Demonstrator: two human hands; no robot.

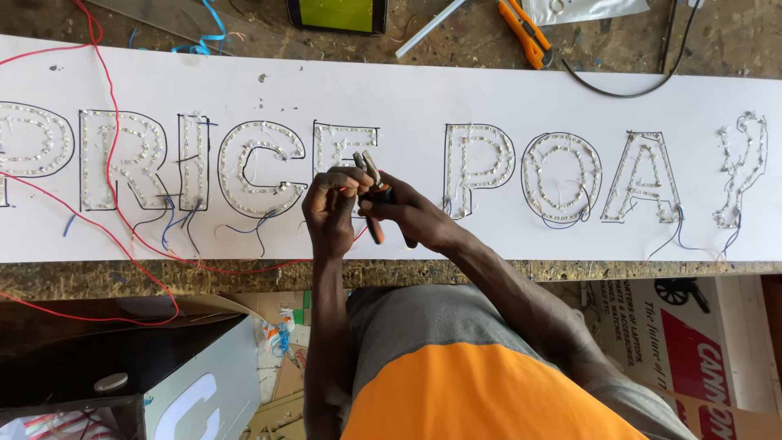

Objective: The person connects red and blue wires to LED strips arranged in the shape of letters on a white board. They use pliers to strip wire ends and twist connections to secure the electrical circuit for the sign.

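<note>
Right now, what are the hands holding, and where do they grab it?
Right hand grips pliers by the handles; left hand pinches a red wire near the jaws.

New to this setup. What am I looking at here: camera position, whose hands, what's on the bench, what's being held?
There is one picture, taken from a camera worn on a person's head and looking down, so the arms coming up from the bottom edge are that person's own. No robot is involved.

On a rough workbench lies a long white sign board. Outlined letters on it are filled with rows of small lights, and thin red wires plus blue and black wires trail off it.

The right hand grips pliers with dark and orange handles. The left hand pinches a thin red wire at the plier tips.

Behind the board lie an orange utility knife, a phone and a black cable.
</note>
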